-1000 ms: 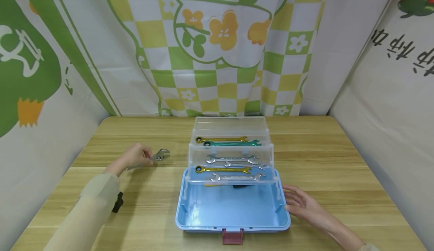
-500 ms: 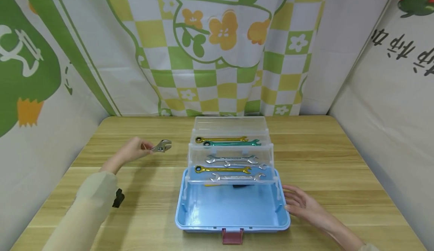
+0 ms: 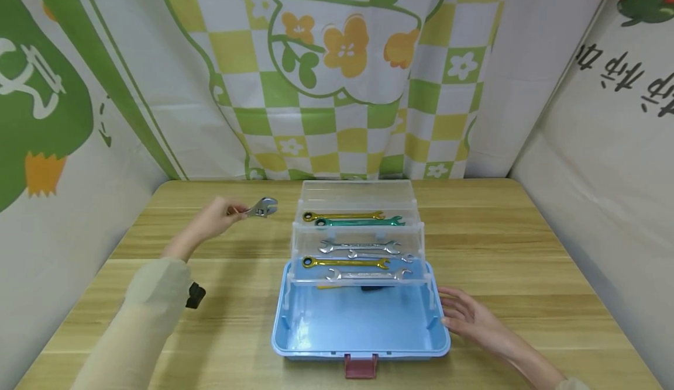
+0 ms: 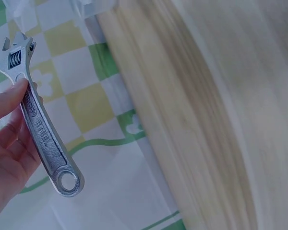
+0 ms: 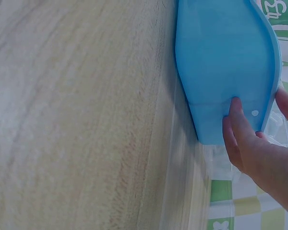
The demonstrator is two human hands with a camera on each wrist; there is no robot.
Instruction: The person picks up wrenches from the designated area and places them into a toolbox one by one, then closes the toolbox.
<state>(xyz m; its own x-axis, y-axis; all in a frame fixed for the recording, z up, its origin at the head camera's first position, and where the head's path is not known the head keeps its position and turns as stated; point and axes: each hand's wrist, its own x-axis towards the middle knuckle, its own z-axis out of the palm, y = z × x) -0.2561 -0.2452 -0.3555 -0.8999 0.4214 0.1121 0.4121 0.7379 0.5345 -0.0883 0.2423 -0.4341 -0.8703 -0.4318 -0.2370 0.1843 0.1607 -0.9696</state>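
Observation:
My left hand point(image 3: 218, 217) pinches a silver adjustable wrench point(image 3: 263, 207) between thumb and fingers, above the table left of the toolbox. In the left wrist view, the thumb lies on the wrench's point(image 4: 45, 129) handle just below its head; the holed end hangs free. A blue toolbox point(image 3: 363, 320) stands open, its clear trays point(image 3: 358, 235) raised at the back. My right hand point(image 3: 471, 320) rests on the box's right side. In the right wrist view its fairly straight fingers point(image 5: 240, 117) touch the outer wall, with the thumb at the rim.
The trays hold several wrenches, among them a green one point(image 3: 360, 222) and a gold one point(image 3: 344, 263). Partly hidden yellow and black things lie in the box beneath them. A dark object point(image 3: 195, 295) shows beside the left sleeve. Printed curtains point(image 3: 337, 86) close off the table's back.
My left hand has lifted the adjustable wrench and carried it away from me and slightly right. The dark object beside the sleeve has shifted with the arm. My right hand and the toolbox stay put.

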